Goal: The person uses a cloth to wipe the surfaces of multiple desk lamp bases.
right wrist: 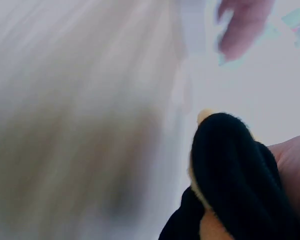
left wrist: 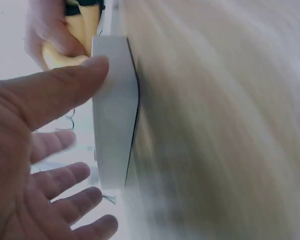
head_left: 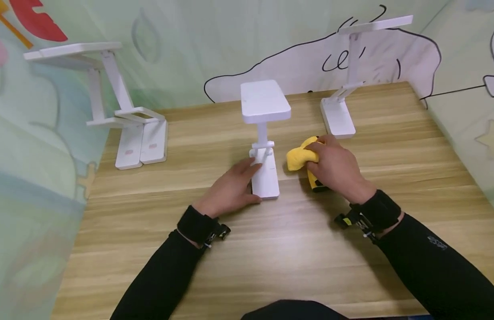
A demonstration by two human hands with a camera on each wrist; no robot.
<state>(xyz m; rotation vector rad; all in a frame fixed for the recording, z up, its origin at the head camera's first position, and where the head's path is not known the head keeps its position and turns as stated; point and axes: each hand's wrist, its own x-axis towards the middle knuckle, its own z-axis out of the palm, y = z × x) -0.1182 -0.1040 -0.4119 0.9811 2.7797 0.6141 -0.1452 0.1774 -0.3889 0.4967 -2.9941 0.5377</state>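
Observation:
A white folding desk lamp (head_left: 264, 175) stands at the middle of the table, its head raised over its base. My left hand (head_left: 232, 186) is at the left side of that base, thumb by the front corner and fingers near the hinge. In the left wrist view the thumb (left wrist: 70, 85) overlaps the end of the lamp base (left wrist: 115, 115), and the other fingers are spread. My right hand (head_left: 339, 166) grips a bunched yellow and black cloth (head_left: 300, 158) just right of the lamp. The cloth's black side (right wrist: 230, 165) shows in the right wrist view.
Two more white lamps (head_left: 140, 142) stand side by side at the table's back left. Another white lamp (head_left: 338, 118) is at the back right, just beyond my right hand. Cartoon-printed walls border the wooden table (head_left: 271, 258) at the back and sides.

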